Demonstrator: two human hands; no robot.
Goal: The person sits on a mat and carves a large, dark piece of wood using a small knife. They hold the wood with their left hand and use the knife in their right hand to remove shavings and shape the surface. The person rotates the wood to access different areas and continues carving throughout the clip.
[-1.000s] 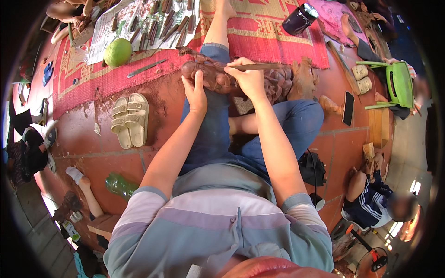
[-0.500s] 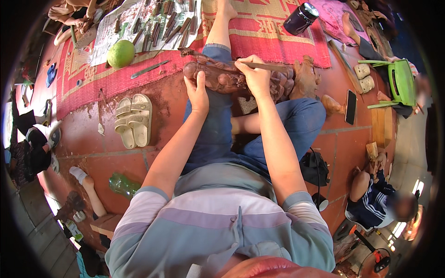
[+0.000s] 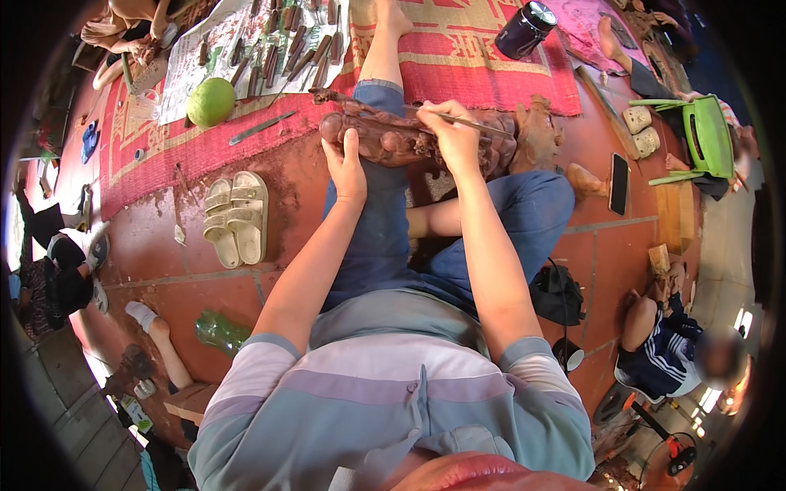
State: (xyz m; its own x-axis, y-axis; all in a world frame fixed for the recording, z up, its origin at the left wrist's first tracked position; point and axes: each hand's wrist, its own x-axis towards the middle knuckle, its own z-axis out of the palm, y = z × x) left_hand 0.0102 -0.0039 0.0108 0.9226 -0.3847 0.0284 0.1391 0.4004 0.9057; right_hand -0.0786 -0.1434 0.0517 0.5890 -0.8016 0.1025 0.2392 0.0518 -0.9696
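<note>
right fingers (image 3: 432,118) are pinching a slim brown tool (image 3: 490,128) over the reddish-brown wooden carving (image 3: 385,144) left fingers (image 3: 351,146) are holding.

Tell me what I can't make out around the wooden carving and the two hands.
All in the head view:
- Wooden carving, underside: hidden by its own upper side.
- Slim hand tool, the part inside the right hand: covered by the fingers. Whether its tip touches the wood is too small to tell.
- Bare left foot, toes: cut off by the upper edge.
</note>
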